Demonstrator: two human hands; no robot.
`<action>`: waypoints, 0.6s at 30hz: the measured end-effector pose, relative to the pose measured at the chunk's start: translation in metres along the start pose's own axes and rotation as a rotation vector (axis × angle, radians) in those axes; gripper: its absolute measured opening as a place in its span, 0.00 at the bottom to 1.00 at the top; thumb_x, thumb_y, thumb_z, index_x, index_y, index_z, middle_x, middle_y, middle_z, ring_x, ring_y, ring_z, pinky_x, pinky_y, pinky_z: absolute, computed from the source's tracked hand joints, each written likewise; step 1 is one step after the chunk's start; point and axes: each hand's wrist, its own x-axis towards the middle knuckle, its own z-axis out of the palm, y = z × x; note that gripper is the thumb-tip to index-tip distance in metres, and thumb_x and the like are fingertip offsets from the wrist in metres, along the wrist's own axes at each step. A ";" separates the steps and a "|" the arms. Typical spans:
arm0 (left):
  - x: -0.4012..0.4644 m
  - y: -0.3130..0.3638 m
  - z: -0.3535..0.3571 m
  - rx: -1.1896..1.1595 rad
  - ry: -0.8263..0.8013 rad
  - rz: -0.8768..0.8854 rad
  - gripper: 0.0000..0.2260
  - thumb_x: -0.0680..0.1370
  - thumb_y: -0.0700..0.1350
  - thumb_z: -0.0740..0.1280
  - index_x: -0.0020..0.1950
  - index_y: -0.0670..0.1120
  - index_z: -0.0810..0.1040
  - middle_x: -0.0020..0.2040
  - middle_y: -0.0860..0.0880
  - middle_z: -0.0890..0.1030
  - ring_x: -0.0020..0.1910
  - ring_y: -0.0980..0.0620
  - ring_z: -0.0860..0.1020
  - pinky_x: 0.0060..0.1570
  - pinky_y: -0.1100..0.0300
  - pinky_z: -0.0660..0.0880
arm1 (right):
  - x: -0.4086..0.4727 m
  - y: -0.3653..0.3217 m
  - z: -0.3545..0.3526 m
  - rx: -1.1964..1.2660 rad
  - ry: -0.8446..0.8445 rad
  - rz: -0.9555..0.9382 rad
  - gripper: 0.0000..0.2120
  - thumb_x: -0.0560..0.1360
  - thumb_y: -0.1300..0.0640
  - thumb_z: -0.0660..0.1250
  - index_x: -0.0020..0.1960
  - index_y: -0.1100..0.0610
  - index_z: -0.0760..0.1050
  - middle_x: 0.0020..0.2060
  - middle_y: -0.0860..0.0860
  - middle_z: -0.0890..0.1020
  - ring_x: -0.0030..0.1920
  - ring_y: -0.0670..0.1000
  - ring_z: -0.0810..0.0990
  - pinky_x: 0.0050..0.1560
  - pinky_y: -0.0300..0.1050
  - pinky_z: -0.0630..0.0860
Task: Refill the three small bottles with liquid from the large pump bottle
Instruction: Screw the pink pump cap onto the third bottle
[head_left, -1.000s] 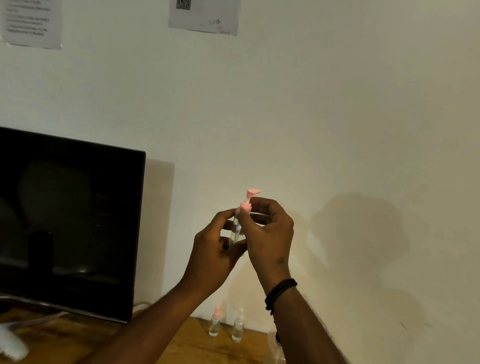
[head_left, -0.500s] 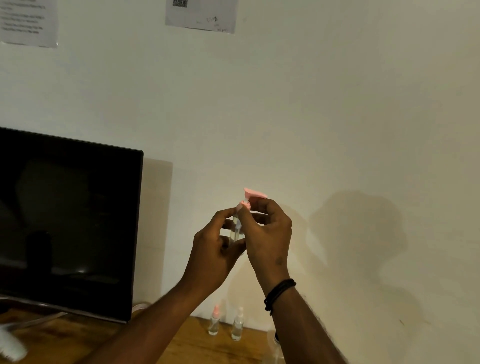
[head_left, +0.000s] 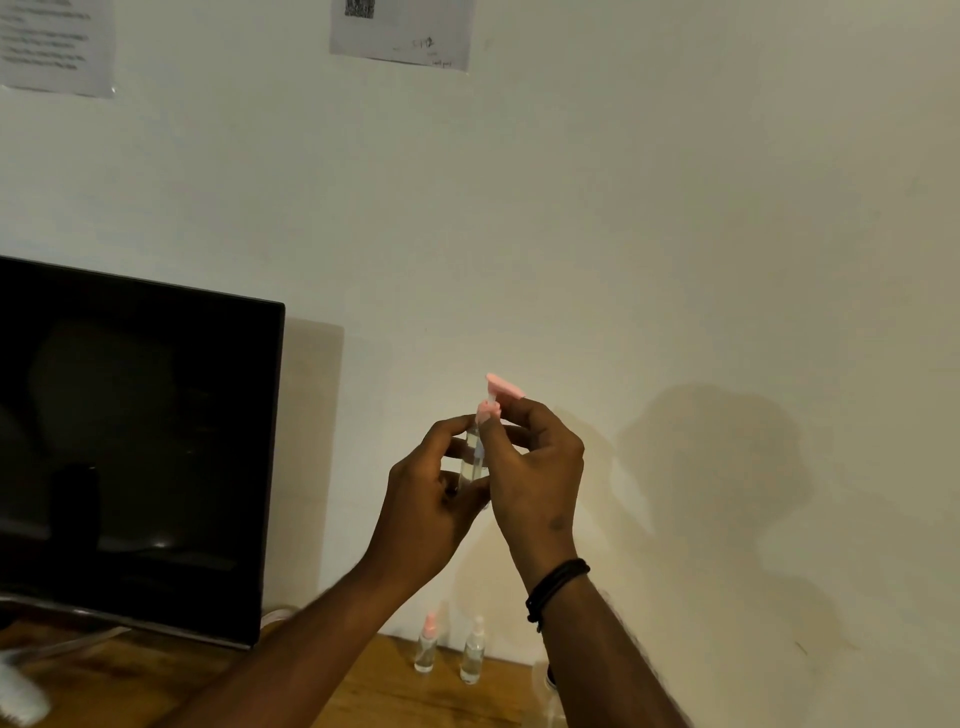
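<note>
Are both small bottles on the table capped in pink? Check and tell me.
No: the left small bottle on the table has a pink top, while the right small bottle beside it has a whitish one.

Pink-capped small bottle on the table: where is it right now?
In the head view, the pink-capped small bottle stands upright low centre on the wooden table against the wall, just left of the white-capped small bottle, right of the monitor.
</note>
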 end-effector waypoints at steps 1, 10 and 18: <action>0.000 0.000 0.000 -0.005 -0.002 0.000 0.28 0.76 0.37 0.75 0.64 0.65 0.69 0.54 0.63 0.79 0.47 0.63 0.83 0.43 0.71 0.79 | 0.000 0.000 0.000 -0.001 -0.001 -0.008 0.10 0.81 0.53 0.72 0.56 0.38 0.82 0.52 0.40 0.87 0.51 0.43 0.85 0.52 0.39 0.84; 0.000 0.001 -0.001 -0.014 -0.014 -0.015 0.28 0.76 0.38 0.75 0.63 0.65 0.68 0.54 0.63 0.79 0.46 0.60 0.84 0.42 0.71 0.79 | 0.003 0.005 0.000 -0.033 0.030 0.031 0.02 0.78 0.53 0.75 0.51 0.48 0.84 0.45 0.38 0.86 0.49 0.41 0.85 0.44 0.31 0.79; 0.003 0.002 -0.003 0.001 -0.029 0.021 0.29 0.76 0.34 0.74 0.64 0.64 0.69 0.55 0.61 0.79 0.43 0.60 0.84 0.43 0.71 0.79 | 0.000 0.004 0.004 -0.001 0.055 0.001 0.11 0.80 0.53 0.73 0.62 0.47 0.84 0.52 0.40 0.86 0.52 0.42 0.85 0.49 0.29 0.80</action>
